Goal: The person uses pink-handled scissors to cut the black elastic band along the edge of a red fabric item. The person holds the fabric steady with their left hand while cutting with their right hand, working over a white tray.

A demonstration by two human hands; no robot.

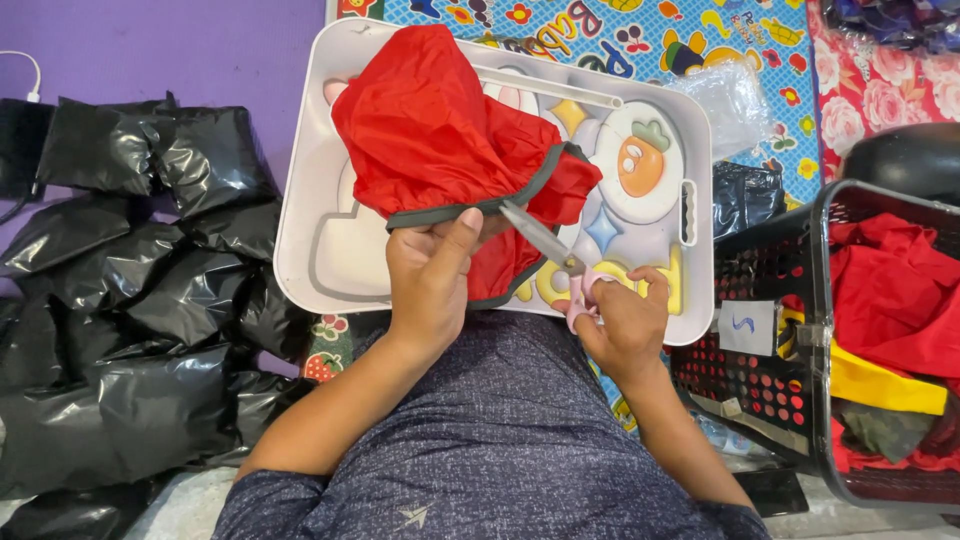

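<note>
Fingers of the left hand [428,285]: they pinch the grey edge of the red cloth [440,140], with the thumb on top.
Fingers of the right hand [622,318]: they are curled tight through the pink handles of the scissors [548,245].
Scissors: the silver blades point up and to the left, and the tips touch the grey edge just beside the left thumb.
Red cloth: it is thin and shiny, bunched up in a heap, and it lies on the white tray [300,225].
White tray: it rests across the person's lap and has baby shapes on it, such as a carrot and stars.
Black bags [140,290]: many shiny ones are piled on the left side, near the tray.
Basket [790,330]: it is black with holes, stands on the right side, and holds more red cloth and a yellow piece.
Mat [640,40]: it is blue with bright pictures and lies under the tray.
</note>
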